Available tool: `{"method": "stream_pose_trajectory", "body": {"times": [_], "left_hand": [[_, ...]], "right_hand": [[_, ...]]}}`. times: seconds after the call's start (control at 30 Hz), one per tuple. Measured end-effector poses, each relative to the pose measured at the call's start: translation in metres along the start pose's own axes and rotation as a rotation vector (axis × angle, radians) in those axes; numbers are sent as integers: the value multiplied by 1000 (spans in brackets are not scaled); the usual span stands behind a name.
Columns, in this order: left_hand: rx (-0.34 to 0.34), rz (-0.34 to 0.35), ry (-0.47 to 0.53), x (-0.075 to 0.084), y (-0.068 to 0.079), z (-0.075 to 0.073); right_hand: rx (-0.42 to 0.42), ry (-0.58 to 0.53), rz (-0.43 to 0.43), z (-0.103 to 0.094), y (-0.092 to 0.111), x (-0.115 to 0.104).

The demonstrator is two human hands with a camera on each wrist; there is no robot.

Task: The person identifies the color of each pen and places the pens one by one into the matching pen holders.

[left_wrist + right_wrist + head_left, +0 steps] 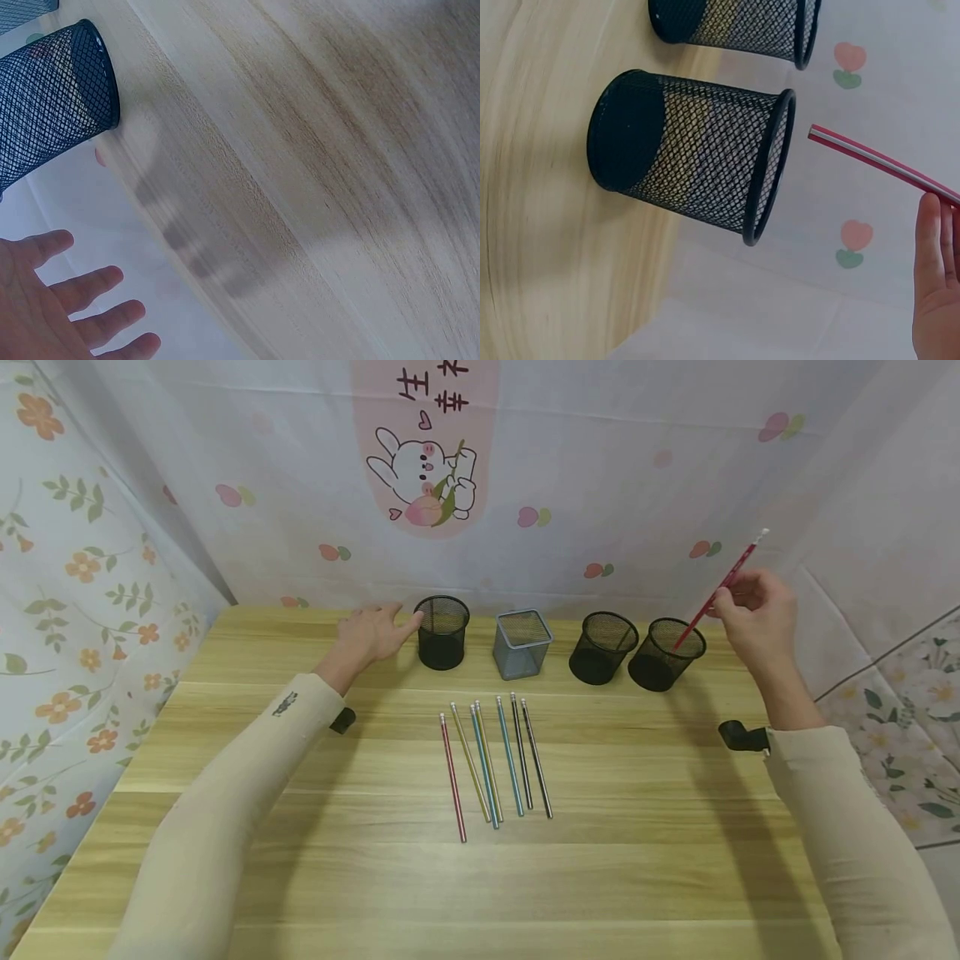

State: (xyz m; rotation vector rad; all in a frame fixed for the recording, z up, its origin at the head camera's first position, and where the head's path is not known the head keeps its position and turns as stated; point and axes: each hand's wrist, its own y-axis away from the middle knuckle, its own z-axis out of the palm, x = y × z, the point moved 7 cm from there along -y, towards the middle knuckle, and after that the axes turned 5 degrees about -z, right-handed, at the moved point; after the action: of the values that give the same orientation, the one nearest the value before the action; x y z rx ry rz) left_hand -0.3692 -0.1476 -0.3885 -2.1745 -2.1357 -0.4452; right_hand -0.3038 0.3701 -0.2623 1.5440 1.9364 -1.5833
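My right hand (761, 614) pinches a red pencil (738, 567) near its middle, the white-capped end tilted up to the right. The pencil's lower end points at the mouth of the rightmost round black mesh pencil cup (654, 672). In the right wrist view that end is just outside the cup's rim (789, 112), a small gap away. At the back left, my left hand (371, 635) spreads its fingers beside the leftmost black mesh cup (441, 650), thumb close to its rim. Seen from the left wrist, the fingers (90, 289) hold nothing.
Several pencils lie side by side mid-table, among them a red pencil (453, 777), a blue pencil (507, 756) and a black pencil (537, 760). A square grey mesh cup (519, 658) and another round black cup (596, 664) stand between the outer cups. A printed curtain (600, 485) hangs behind.
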Motion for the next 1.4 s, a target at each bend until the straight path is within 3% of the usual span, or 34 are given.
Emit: {"method": "stream_pose_trajectory", "body": {"times": [0.4,0.73,1.0,1.2,1.4], "left_hand": [[-13,-3,-10,0,0,0],[-1,2,3,0,3,-1],[15,6,9,1,3,-2],[18,12,19,1,3,-2],[17,18,28,2,3,-2]], "right_hand": [[-18,43,-11,5,4,15],[-69,109,28,13,11,45],[-126,187,41,18,16,44],[-222,272,35,27,20,44],[-274,288,23,32,22,44]]}}
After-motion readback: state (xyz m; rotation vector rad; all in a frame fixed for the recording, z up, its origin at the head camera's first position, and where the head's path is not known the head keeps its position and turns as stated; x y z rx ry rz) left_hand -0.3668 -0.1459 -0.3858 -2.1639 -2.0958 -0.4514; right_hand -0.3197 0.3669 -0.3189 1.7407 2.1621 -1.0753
